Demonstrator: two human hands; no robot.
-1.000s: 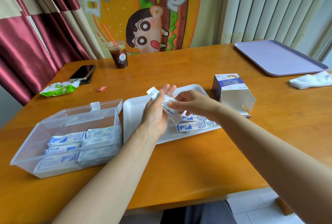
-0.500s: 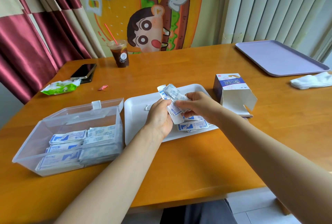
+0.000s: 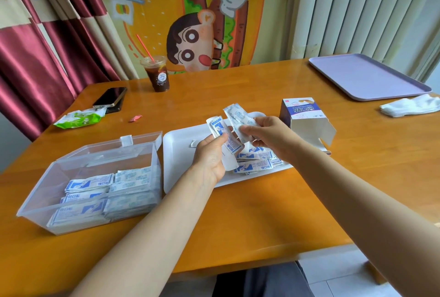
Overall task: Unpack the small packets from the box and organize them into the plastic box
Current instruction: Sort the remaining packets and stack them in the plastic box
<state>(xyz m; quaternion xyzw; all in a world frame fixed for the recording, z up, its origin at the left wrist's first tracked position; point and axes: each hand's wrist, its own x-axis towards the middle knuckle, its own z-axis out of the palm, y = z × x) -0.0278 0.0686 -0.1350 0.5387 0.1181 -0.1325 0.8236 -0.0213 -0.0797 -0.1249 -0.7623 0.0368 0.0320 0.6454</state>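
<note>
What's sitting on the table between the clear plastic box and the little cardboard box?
In the head view, a white tray holding loose packets lies there; the left hand and right hand each grip more of them above it.

An orange wooden table (image 3: 262,213) faces maroon curtains (image 3: 35,70), a cartoon hanging (image 3: 190,22) and pale blinds (image 3: 357,11).

iced coffee cup (image 3: 157,75), phone (image 3: 110,98), green wrapper (image 3: 79,119), lilac tray (image 3: 366,77), white cloth (image 3: 410,106)

This is looking like a home: maroon curtains (image 3: 31,70) are hanging upper left, a cartoon burger cloth (image 3: 166,11) top centre, behind a wooden table (image 3: 262,213).
</note>
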